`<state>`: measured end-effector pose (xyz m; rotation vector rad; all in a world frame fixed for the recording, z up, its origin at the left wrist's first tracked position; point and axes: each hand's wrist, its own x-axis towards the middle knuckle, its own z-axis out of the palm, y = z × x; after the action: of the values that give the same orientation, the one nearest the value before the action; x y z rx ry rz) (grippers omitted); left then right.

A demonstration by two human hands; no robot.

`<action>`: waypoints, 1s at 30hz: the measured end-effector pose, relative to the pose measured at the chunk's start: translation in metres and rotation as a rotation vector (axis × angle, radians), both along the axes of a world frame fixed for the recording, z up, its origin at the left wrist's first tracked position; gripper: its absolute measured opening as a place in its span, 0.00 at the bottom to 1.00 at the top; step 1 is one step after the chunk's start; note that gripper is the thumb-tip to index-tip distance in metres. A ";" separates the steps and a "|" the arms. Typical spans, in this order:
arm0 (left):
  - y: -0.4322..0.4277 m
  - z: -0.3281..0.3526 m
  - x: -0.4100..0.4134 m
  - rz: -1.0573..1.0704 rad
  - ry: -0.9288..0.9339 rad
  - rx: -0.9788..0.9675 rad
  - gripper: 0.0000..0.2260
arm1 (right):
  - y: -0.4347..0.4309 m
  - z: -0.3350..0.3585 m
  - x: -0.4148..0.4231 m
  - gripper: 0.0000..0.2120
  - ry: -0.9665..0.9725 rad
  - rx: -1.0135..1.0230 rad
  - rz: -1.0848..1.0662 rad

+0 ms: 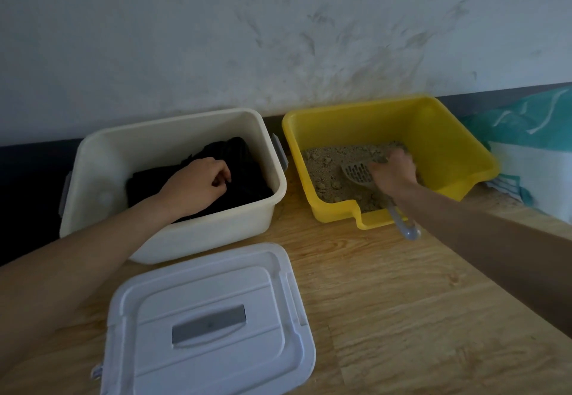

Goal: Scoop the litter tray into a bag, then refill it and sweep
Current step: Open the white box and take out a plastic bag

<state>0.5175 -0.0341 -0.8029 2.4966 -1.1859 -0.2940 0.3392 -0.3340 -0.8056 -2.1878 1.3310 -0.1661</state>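
Left hand [198, 182] pinches the black bag [244, 171] inside the cream bin [216, 227] just left of the yellow litter tray [433, 134]. Right hand [394, 173] lies over the grey scoop [356, 173] on the litter [325, 165] in that tray; blur hides whether it grips. White lid [216, 332] lies nearer than the tray, to its left.

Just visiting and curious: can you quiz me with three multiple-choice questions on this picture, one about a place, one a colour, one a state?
1. Where is the head of the scoop? A. on a shelf B. on the litter in the yellow tray C. in a sink
2. What colour is the bag that the left hand grips? A. black B. red C. green
3. The lid of the white bin is: A. clipped on B. off, flat on the floor C. snapped in half
Answers: B, it rests on litter inside the tray; A, it shows black in the bin; B, it lies before the open bin.
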 end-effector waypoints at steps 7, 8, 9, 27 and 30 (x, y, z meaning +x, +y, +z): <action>0.019 0.015 0.017 0.125 -0.052 -0.053 0.06 | 0.093 0.076 0.071 0.18 -0.448 0.016 0.385; 0.022 0.017 0.018 0.136 -0.056 -0.059 0.06 | 0.107 0.079 0.075 0.17 -0.458 0.031 0.428; 0.025 0.018 0.019 0.143 -0.056 -0.062 0.07 | 0.118 0.080 0.078 0.17 -0.462 0.050 0.462; 0.080 0.000 0.019 0.200 0.006 0.173 0.14 | 0.170 0.026 0.096 0.10 -0.182 0.257 0.725; 0.077 -0.002 0.016 0.208 0.054 0.233 0.18 | 0.172 0.022 0.098 0.11 -0.144 0.272 0.753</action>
<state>0.5340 0.0429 -0.8053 2.7653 -0.9067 -0.4634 0.4377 -0.1621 -0.7839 -2.2270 0.3638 0.1394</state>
